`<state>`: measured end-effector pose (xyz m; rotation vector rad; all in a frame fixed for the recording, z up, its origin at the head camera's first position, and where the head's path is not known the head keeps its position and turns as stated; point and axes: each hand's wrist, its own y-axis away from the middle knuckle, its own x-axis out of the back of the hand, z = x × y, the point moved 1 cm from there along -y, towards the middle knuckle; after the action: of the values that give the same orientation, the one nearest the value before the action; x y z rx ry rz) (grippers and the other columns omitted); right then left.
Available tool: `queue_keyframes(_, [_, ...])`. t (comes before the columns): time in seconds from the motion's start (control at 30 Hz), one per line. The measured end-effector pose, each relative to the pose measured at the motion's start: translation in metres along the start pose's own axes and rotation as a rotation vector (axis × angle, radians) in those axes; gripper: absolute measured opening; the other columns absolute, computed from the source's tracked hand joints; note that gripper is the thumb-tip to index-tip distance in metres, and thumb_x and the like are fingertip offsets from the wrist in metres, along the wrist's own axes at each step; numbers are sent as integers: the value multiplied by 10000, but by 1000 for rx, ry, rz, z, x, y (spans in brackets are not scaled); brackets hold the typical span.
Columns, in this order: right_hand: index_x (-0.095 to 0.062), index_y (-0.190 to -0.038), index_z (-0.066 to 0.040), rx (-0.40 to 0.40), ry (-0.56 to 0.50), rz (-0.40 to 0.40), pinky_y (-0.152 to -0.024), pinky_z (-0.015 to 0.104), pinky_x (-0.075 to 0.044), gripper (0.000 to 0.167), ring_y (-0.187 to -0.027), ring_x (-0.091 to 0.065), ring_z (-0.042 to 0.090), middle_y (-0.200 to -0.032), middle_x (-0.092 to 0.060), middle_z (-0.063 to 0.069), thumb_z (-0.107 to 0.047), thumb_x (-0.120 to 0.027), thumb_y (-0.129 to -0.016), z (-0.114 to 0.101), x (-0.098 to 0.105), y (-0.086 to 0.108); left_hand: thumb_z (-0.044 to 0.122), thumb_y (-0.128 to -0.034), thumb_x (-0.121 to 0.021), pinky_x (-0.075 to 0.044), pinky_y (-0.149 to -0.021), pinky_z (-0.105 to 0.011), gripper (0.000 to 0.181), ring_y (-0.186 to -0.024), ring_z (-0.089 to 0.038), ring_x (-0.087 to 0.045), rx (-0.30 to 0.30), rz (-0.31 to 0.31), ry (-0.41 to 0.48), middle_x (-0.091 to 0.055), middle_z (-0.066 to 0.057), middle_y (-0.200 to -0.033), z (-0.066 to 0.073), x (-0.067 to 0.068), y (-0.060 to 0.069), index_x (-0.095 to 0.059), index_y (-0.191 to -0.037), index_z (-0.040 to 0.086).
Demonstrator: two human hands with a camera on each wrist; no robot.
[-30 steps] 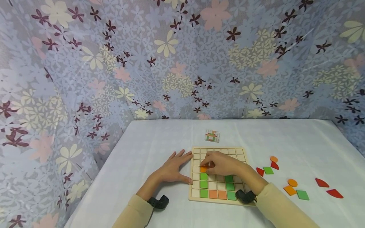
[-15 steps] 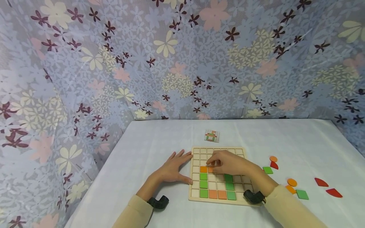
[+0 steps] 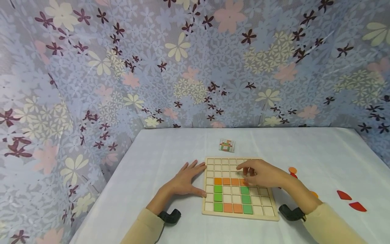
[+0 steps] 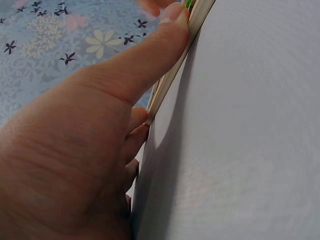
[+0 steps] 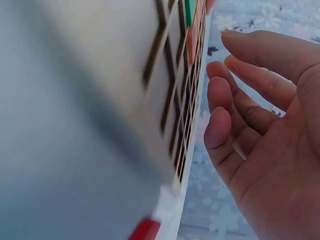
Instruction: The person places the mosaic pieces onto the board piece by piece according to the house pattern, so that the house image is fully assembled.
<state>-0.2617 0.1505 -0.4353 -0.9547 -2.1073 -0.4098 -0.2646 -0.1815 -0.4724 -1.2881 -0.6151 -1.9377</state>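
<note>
Orange tiles, lined up across a board at the frame's lower centre, look light, stiff and perhaps slick, likely best pinched by opposite edges; the board, seemingly rigid wood, by its rim. A right hand hangs over the row's right end, fingers loosely bent, apart from the thumb, nothing visible between them, while a left hand spreads wide against the board's left edge
</note>
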Motion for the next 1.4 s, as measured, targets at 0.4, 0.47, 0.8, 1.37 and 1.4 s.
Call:
queue_keyframes(0.4, [-636,-1215,-105,-56,29,73,-645,265,-468,335,-780,-524,128,-965,-598,-25,-140,-693,-887,20,13,27,717,-689,-694,-3,-1157,-463,1062,-1455,-213,-65,0,5,0,-209,83,-1570,0,0,-1,-288,-1529,211])
queue_keyframes(0.47, [-633,-1214,-102,-67,18,74,-605,264,-474,341,-775,-523,131,-966,-599,-18,-150,-701,-884,23,15,32,717,-689,-694,-5,-1157,-464,1064,-1455,-214,-66,-1,7,-1,-212,77,-1571,1,0,-1,-288,-1529,207])
queue_keyframes(0.8, [-635,-1187,-122,-121,-33,70,-542,276,-493,327,-822,-537,155,-1064,-630,0,-112,-708,-868,36,22,49,726,-683,-690,-9,-1157,-462,1072,-1455,-213,-68,5,2,-4,-215,72,-1570,1,1,2,-289,-1529,205])
queue_keyframes(1.37, [-682,-1107,-151,-67,-117,-39,-600,277,-449,315,-788,-515,186,-1039,-599,35,-31,-709,-818,63,41,77,714,-689,-696,-14,-1158,-464,1066,-1455,-215,-70,10,1,-19,-210,75,-1571,2,1,1,-286,-1530,204])
queue_keyframes(1.4, [-687,-1115,-160,-49,-116,-53,-597,281,-435,345,-791,-503,195,-1040,-589,39,-8,-703,-806,63,41,78,715,-689,-695,-14,-1158,-463,1065,-1455,-214,-69,11,1,-18,-209,76,-1571,2,1,1,-286,-1530,203])
